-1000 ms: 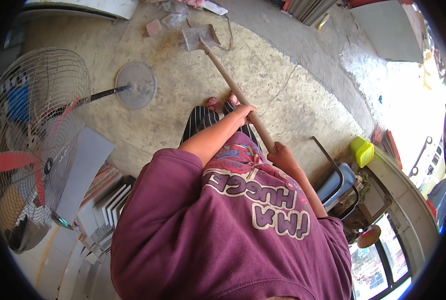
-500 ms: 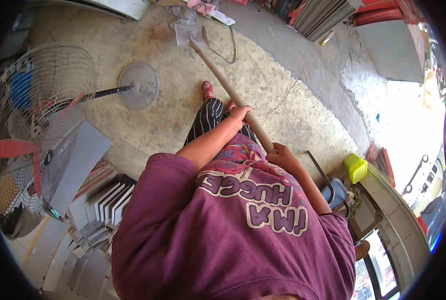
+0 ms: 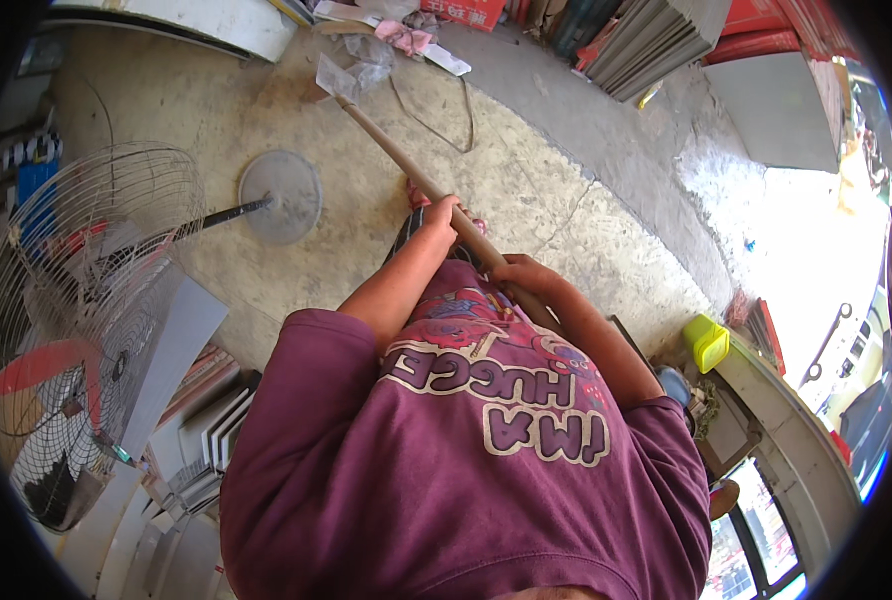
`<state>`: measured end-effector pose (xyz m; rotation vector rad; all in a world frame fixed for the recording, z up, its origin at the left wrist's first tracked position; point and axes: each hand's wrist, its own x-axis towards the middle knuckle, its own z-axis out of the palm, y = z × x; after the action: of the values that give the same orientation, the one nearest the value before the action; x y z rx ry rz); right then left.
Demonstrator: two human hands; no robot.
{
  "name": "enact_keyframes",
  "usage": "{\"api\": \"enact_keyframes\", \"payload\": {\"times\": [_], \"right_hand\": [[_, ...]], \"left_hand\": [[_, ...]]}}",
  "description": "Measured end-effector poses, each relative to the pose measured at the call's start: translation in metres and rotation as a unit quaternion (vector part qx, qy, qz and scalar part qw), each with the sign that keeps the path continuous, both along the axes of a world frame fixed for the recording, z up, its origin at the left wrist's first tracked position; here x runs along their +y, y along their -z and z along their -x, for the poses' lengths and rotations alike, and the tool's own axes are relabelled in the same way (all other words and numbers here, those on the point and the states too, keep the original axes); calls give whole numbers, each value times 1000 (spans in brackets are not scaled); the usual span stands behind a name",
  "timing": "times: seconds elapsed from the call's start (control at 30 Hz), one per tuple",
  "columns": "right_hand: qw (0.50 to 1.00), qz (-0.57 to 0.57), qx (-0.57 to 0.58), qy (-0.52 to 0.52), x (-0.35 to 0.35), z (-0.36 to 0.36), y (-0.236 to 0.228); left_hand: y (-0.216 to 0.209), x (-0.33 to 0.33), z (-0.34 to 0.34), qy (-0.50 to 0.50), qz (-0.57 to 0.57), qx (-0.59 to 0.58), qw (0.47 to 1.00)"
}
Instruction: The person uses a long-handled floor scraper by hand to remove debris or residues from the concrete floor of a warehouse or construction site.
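Note:
A long-handled shovel slants across the floor, its wooden shaft (image 3: pixel 396 152) running from my waist to a flat pale blade (image 3: pixel 336 78) at the far left. My left hand (image 3: pixel 443 217) is wrapped round the middle of the shaft. Closer to my body, my right hand (image 3: pixel 528 277) also grips it, near the handle's rear end. Around the blade lie crumpled clear plastic (image 3: pixel 368 62) and a pink cloth or paper scrap (image 3: pixel 403 38). Whether anything rests on the blade, I cannot tell.
A standing fan (image 3: pixel 76 330) with a wire cage is at the left, its round base (image 3: pixel 281 197) on the floor. A thin strap or cord (image 3: pixel 456 145) loops on the concrete. Stacked grey panels (image 3: pixel 656 50) stand far right; a yellow-green plastic container (image 3: pixel 706 343) is at the right.
The shovel has swung left and farther off, and its blade is now turned at a steeper angle. Both hands have shifted left and forward with the shaft.

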<state>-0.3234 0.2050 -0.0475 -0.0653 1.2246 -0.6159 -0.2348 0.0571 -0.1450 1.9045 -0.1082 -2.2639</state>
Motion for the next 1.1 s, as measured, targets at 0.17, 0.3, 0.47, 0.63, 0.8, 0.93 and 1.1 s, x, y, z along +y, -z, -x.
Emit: {"api": "enact_keyframes", "payload": {"times": [0.17,0.3,0.47,0.63,0.8,0.93,1.1], "right_hand": [[998,-51,41,-16,-17,9,-29],[985,-80,145,-45,-24,16,-50],[942,-87,296,-134,-26,35,-58],[800,-78,467,-369,-34,53,-72],[741,-83,548,-379,-51,55,-94],[719,139,659,-169,-82,31,-138],[851,35,494,176,-56,3,-115]], "left_hand": [[20,-3,9,34,-70,8,997],[26,0,22,99,-127,114,980],[20,19,60,134,-178,144,964],[11,40,89,186,-224,173,941],[2,40,113,140,-228,174,948],[-17,9,131,59,-221,218,949],[-57,-26,147,20,-207,279,938]]}}
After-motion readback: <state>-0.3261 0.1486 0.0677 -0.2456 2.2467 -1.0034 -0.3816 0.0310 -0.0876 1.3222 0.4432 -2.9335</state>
